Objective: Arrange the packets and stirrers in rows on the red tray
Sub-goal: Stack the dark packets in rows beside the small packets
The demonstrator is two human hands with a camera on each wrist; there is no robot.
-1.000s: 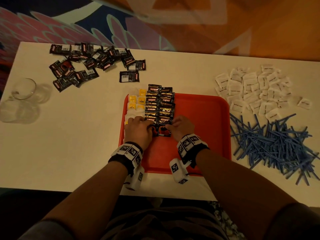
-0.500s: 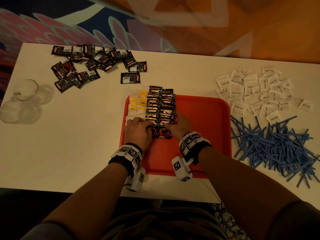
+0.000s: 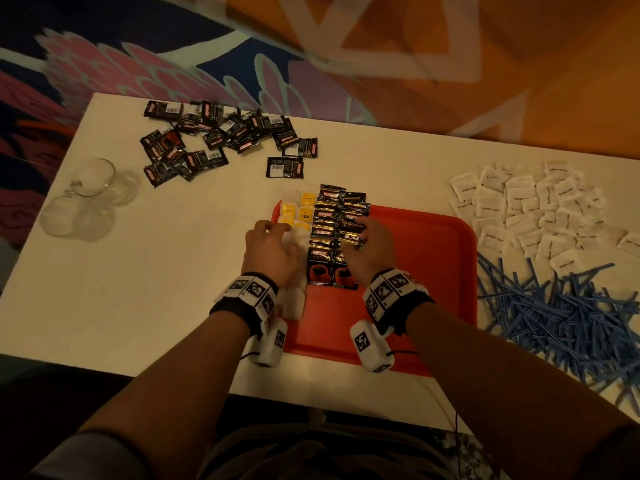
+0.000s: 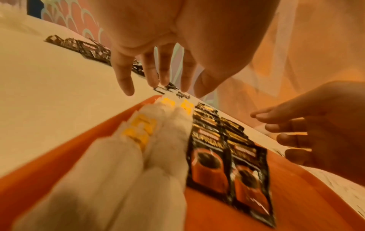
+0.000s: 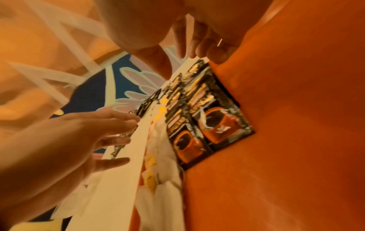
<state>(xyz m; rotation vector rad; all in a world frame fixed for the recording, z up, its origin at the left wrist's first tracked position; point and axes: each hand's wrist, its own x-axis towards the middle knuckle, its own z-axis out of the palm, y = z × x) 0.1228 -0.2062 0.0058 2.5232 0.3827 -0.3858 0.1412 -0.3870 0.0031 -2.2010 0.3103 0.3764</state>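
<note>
We see the red tray (image 3: 426, 271) lying on the white table (image 3: 166, 271), close to the person's edge. Along its left part run four columns: two of tea bags (image 3: 298, 216) with yellow tags at the far left, then two of black coffee packets (image 3: 330, 230) overlapping like shingles, the nearest pair showing a red cup picture. The far ends of these columns reach over the tray's far rim.

The left hand (image 3: 268, 249) hovers over the tea bag columns, its fingers spread and straight in the left wrist view, grasping nothing (whether the fingertips touch the bags we cannot tell). The right hand (image 3: 369, 244) lies palm down at the right edge of the coffee columns, fingers loosely extended and resting against the packets; it grasps nothing either.

The rest of the tray, to the right of the columns, is bare red surface.

Out on the table, a loose heap of black coffee packets (image 3: 214, 140) lies at the far left, with one packet (image 3: 284, 167) lying apart, nearer the tray. White sugar packets (image 3: 533, 209) are scattered at the far right, and just in front of them sits a tangled pile of blue stirrers (image 3: 561, 317). Two clear glass cups (image 3: 86, 199) stand near the table's left edge, touching or overlapping in view.
</note>
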